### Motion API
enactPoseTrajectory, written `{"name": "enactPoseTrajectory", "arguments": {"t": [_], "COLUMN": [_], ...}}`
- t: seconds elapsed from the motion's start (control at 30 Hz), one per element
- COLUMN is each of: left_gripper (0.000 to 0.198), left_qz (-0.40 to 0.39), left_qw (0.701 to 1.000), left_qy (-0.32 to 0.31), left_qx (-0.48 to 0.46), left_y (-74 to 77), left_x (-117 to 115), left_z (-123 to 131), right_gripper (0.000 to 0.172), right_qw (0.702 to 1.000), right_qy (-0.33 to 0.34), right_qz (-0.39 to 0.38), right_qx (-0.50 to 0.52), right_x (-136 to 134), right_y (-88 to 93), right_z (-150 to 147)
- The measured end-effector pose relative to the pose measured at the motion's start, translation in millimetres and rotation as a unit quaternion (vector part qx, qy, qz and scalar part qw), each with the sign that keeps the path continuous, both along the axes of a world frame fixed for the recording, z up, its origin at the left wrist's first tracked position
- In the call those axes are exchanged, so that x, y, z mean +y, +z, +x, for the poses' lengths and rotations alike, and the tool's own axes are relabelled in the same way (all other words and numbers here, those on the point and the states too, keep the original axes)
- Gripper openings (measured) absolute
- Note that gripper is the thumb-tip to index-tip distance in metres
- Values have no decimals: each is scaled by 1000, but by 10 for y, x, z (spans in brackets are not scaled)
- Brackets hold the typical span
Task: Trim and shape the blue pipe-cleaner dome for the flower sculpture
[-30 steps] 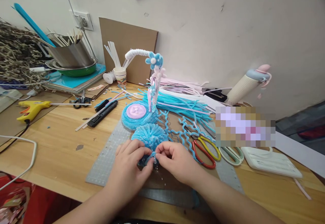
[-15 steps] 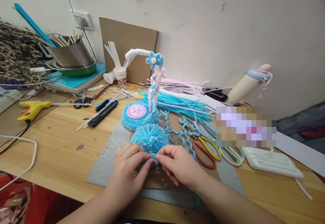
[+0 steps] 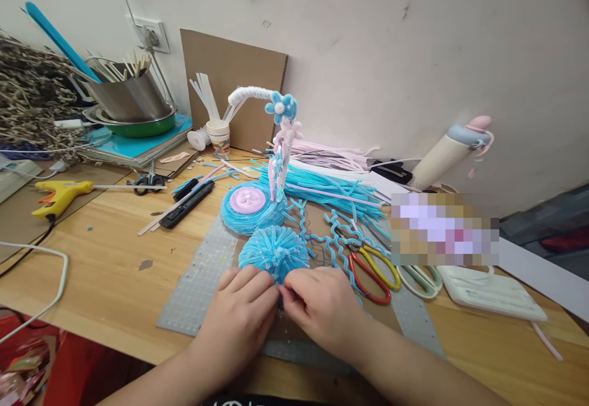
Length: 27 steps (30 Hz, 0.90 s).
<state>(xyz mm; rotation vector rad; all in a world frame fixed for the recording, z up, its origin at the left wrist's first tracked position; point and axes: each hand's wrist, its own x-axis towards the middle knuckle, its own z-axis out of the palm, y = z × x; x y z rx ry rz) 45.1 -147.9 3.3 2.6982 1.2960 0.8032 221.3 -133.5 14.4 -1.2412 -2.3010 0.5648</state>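
Note:
A ribbed blue dome of fuzzy pipe cleaners, with small clear bits on it, sits just beyond my hands. My left hand is closed, its fingers bent in at the dome's near edge. Meeting it there, my right hand is closed in a pinch; what lies between its fingertips is hidden. Behind the dome stands a pipe-cleaner lamp-like piece: a round blue base with a pink disc, a flower-trimmed stem and a curved white arm with a blue flower.
Red-and-yellow-handled pliers and green-handled scissors lie right, beside wavy blue pipe cleaners. Blue pipe cleaners are heaped behind. A yellow glue gun and black cutter lie left. A grey cutting mat lies underneath.
My fingers have curled in closer together, covering the small blue piece and clear beads that showed between them. The dome has shifted very slightly.

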Motion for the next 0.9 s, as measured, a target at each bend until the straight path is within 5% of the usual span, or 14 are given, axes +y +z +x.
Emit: {"name": "enactPoseTrajectory", "arguments": {"t": [0.2, 0.7, 0.9], "left_gripper": [8, 6, 9], "left_qz": [-107, -206, -219], "left_qw": [987, 970, 963], "left_qy": [46, 33, 26], "left_qx": [-108, -123, -153], "left_y": [-21, 123, 90], "left_x": [30, 126, 116], "left_z": [-37, -26, -35], "right_gripper": [21, 7, 9], "right_qw": [958, 967, 934], "right_qy": [-72, -19, -48], "right_qz": [-213, -180, -265], "right_qx": [176, 177, 234], "right_x": [85, 59, 81], "right_y": [-17, -57, -8], "right_z": [19, 34, -19]}}
